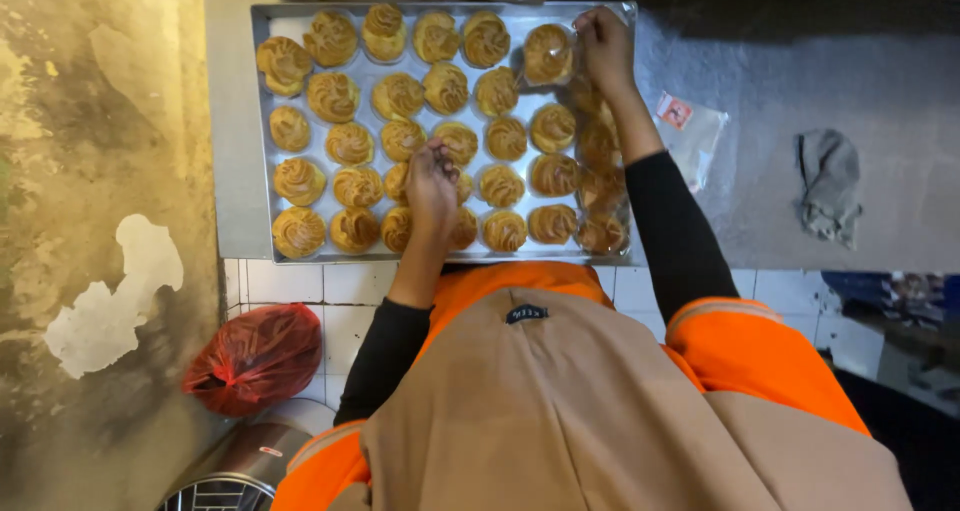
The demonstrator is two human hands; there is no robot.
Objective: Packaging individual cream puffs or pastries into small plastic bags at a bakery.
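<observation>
A metal baking tray [262,131] holds several rows of golden, swirl-topped pastries [333,96]. My left hand [432,179] reaches over the tray's near middle, fingers curled down and pinched on a pastry [458,141] there. My right hand [604,46] is at the tray's far right corner, gripping a pastry in clear plastic wrap [549,55]. More plastic-wrapped pastries [600,186] lie along the tray's right edge, partly behind my right forearm.
The tray sits on a grey counter [780,61] with a white tiled front. A clear plastic packet [692,131] and a crumpled grey cloth [828,183] lie to the right. Below left are a red plastic bag [255,359] and a metal pot [240,466].
</observation>
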